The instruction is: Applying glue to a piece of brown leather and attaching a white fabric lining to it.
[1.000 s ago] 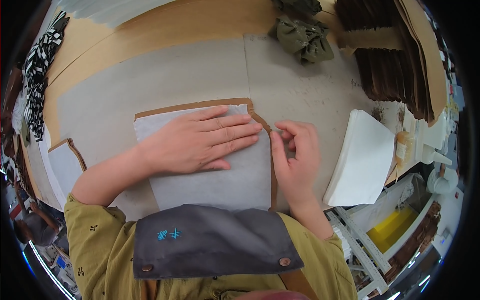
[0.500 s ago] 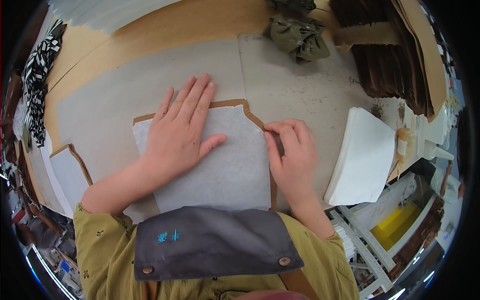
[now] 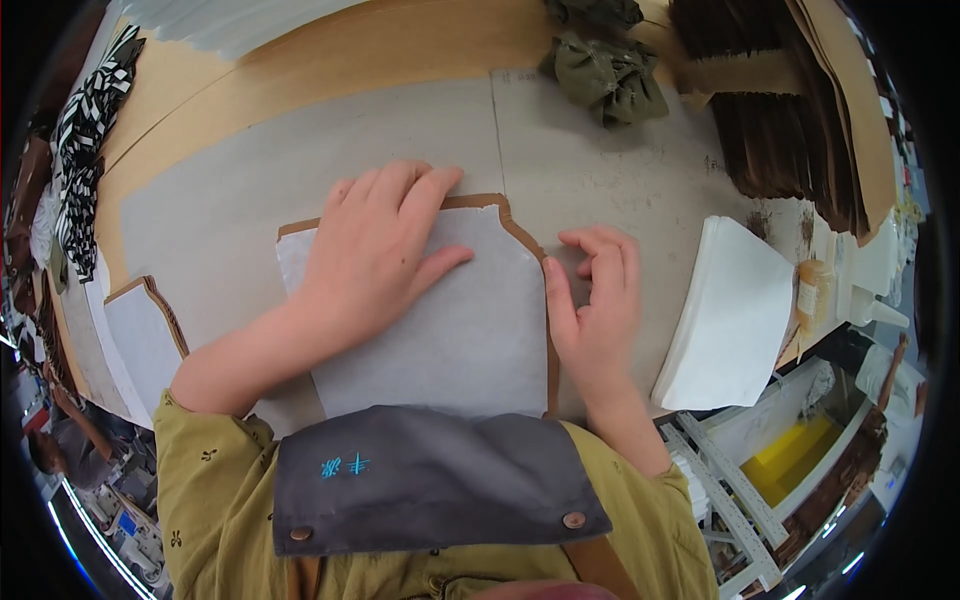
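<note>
A white sheet [image 3: 465, 320] lies flat over a brown layer [image 3: 552, 370], which shows as a narrow border along the far and right edges; the pair rests on grey paper [image 3: 230, 170], to the left of a white stack [image 3: 722, 315]; the left hand [image 3: 375, 240], the farther one from the stack, is spread palm down over the sheet, fingers slightly bent and reaching past its far edge, with nothing in its grasp; how hard it presses cannot be told; the right hand [image 3: 600, 300], between the sheet and the stack, is loosely curled, its thumb at the brown border and a gap left before the forefinger, so it pinches nothing; whether the thumb touches is unclear.

The white sheet looks light, thin and smooth, apt to slide or crease; the brown layer seems thicker and a little stiffer, yet bendable; neither appears brittle; a flat palm on the white face would likely steady both, and the border on the side toward the stack seems the best place for a gentle pinch.
</note>
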Tool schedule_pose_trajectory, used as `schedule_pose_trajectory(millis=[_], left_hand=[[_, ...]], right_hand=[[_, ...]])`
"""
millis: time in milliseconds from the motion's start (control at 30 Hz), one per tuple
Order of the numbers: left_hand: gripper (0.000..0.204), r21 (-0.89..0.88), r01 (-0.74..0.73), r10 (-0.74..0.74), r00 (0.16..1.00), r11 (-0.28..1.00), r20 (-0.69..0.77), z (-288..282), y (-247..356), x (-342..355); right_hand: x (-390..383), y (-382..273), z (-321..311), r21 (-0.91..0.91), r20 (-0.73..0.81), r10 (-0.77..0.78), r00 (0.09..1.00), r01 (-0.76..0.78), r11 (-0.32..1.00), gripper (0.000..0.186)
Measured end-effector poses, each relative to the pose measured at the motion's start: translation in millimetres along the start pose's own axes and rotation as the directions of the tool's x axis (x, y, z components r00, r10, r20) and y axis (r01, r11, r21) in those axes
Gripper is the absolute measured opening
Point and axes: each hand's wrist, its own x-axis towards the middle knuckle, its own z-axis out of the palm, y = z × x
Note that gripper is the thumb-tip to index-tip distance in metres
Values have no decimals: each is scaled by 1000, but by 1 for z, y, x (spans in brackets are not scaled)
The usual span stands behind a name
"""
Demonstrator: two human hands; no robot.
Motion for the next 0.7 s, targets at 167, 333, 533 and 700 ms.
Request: schedule_pose_trajectory(millis=[167, 333, 533, 700], left_hand=[[33, -130, 19, 21, 954, 991, 301, -21, -5, 30], [18, -567, 176, 39, 937, 805, 347, -23, -4, 44], [20, -611, 397, -10, 844, 685, 537, -29, -6, 47], [25, -681, 412, -28, 866, 605, 499, -27, -7, 41]], right_hand=[[3, 1, -2, -21, -57, -29, 998, 28, 999, 35], [12, -2, -5, 122, 37, -105, 994, 99, 988, 32], [18, -15, -11, 533, 268, 126, 955, -256, 807, 16], [15, -16, -10, 572, 314, 163, 935, -323, 754, 13]])
